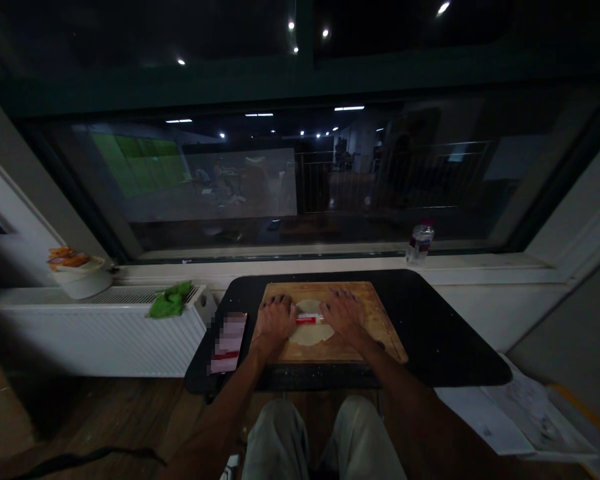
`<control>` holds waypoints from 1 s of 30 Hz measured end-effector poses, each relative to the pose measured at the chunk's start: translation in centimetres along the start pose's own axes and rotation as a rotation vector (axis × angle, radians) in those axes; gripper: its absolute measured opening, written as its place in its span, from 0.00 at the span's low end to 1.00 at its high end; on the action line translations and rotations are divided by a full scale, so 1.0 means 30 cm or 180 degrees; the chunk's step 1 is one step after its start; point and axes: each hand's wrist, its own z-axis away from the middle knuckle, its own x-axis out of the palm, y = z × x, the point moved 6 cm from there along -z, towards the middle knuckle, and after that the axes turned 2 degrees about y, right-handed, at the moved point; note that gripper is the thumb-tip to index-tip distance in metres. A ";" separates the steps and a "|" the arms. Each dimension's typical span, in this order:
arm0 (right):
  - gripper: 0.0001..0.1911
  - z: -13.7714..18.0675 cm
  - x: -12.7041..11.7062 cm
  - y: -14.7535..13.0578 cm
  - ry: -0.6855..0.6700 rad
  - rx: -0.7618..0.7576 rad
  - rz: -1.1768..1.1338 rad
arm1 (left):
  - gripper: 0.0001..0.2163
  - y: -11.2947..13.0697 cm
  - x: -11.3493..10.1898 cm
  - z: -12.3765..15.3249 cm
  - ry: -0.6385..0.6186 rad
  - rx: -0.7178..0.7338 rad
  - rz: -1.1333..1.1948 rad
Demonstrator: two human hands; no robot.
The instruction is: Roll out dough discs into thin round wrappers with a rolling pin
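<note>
Pressing red-labelled rolling pin (307, 320) across round dough (311, 337) on wooden board (379, 321), with left hand (277, 317) and right hand (343, 311) over its ends, unable to tell grip closure; judged mostly flattened, with edge uneven, pin not yet off.

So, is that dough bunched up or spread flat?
Spread flat: the dough lies as a roundish sheet on the wooden board, under the rolling pin.

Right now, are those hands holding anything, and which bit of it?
A rolling pin: the left hand is over one end, the right hand over the other. Whether they grip it or just press can't be told.
</note>
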 end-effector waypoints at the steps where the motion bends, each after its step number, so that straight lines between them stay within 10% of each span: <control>1: 0.31 -0.013 0.002 0.000 -0.0038 0.0015 -0.0004 | 0.18 -0.002 0.002 -0.013 -0.0036 -0.0027 -0.0014; 18: 0.23 -0.181 -0.014 0.002 -0.0362 0.0196 -0.0275 | 0.23 -0.058 0.054 -0.207 -0.0435 -0.0184 0.0013; 30: 0.24 -0.136 -0.010 -0.002 -0.0311 0.0177 -0.0190 | 0.21 -0.046 0.048 -0.179 -0.0382 -0.0043 -0.0032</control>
